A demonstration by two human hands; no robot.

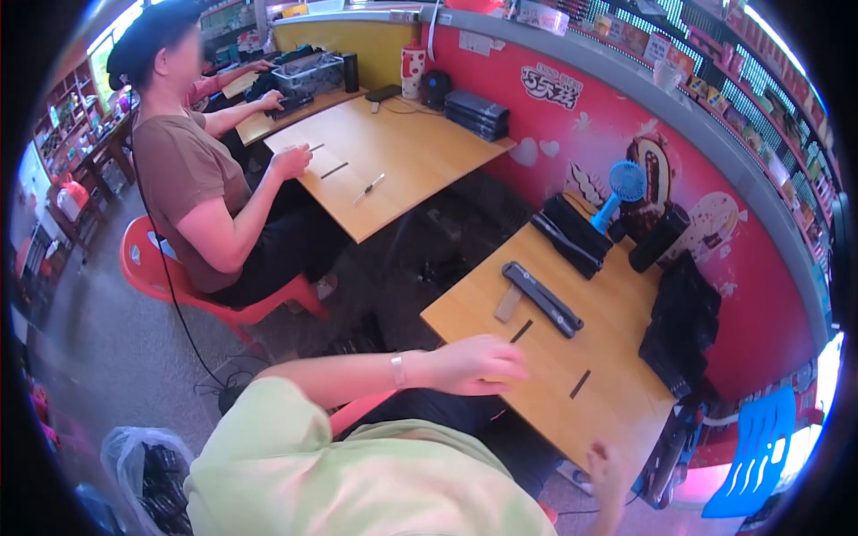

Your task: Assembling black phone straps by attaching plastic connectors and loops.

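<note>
My left hand (pixel 483 364) hovers over the near left edge of the wooden table (pixel 617 420), its fingers curled together and slightly blurred. Anything inside that hand is hidden. Lower right, my right hand (pixel 609 473) is raised beside the table's near edge, fingers bent and loosely apart, with nothing visible in them. A short black strip (pixel 523 330) lies just beyond my left hand. Another black strip (pixel 580 384) rests between the two hands. Farther back is a long, flat, folded black piece (pixel 543 299) with rounded ends, touching a small brown slat (pixel 508 304).
Along the table's back stand folded black pouches (pixel 570 234), a blue handheld fan (pixel 626 183) and a black cylinder (pixel 660 239). Black material (pixel 684 322) is heaped at the right. A co-worker (pixel 210 170) sits at another table (pixel 402 147). A blue chair (pixel 760 451) stands right.
</note>
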